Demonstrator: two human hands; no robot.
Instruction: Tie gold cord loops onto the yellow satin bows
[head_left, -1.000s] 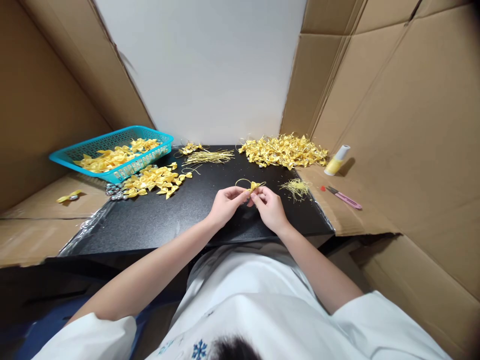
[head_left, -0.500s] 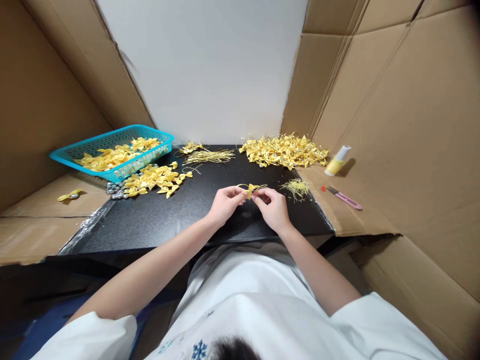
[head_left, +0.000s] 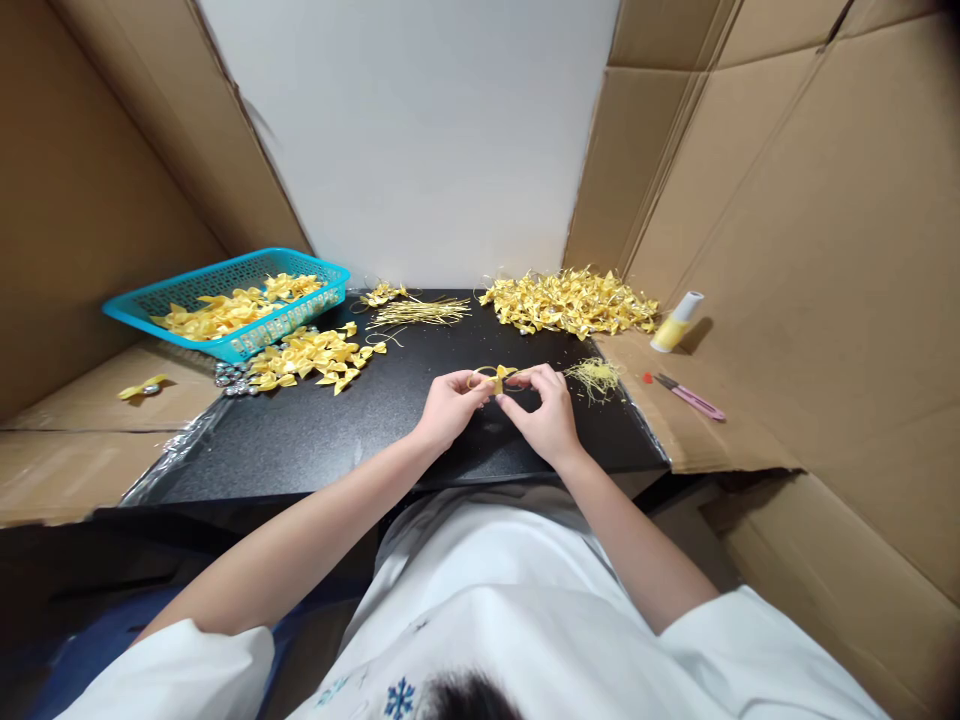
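Bearing a thin looped cord (head_left: 482, 368), the bow (head_left: 501, 373) looks yellow.

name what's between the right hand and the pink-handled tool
In the head view, a small heap of yellow clippings lies between the right hand and the pink-handled tool, with a small red piece near the tool's tip.

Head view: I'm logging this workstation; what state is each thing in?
Left hand: pinching yellow bow
Right hand: at the bow, grip unclear
Yellow bow: held
Turquoise basket: partly filled with bows
Bow pile beside basket: loose
Far-right bow heap: loosely piled
Gold cords: laid roughly parallel
Cord clippings: tangled
Pink-handled cutter: lying down
White-and-yellow cylinder: standing
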